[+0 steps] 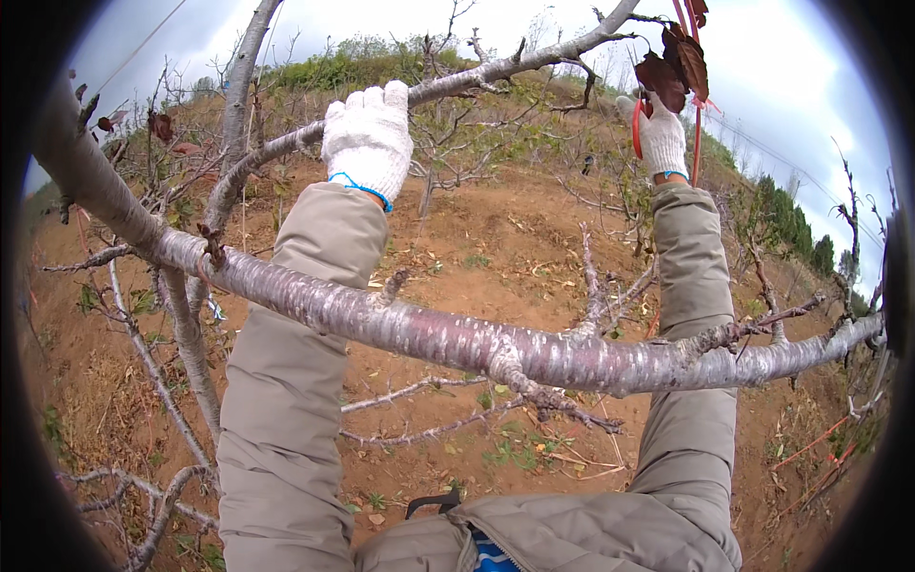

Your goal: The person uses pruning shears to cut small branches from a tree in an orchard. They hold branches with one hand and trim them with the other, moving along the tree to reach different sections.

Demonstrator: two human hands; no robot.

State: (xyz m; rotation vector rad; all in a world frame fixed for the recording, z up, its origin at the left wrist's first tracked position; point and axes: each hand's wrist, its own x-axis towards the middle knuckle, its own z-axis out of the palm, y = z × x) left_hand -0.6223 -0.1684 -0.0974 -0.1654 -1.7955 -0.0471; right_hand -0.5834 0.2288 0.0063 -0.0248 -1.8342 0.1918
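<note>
My left hand [367,139], in a white knit glove with a blue cuff edge, is closed over a slender grey branch [493,71] that climbs toward the upper right. My right hand [663,143], gloved the same way, is raised at the upper right. A curved red handle [637,130], apparently of a hand tool, shows in its grip; the tool's other parts are hidden. Dark red dried leaves [672,68] cover the fingers of that hand. Red twine [697,136] hangs down beside it.
A thick, pale-banded limb [443,336] crosses in front of my chest, over both forearms. Short spurs [525,386] and a forked side twig [592,279] jut from it. More trunks [189,336] stand at left. Bare trees and brown sloping soil [486,236] lie beyond.
</note>
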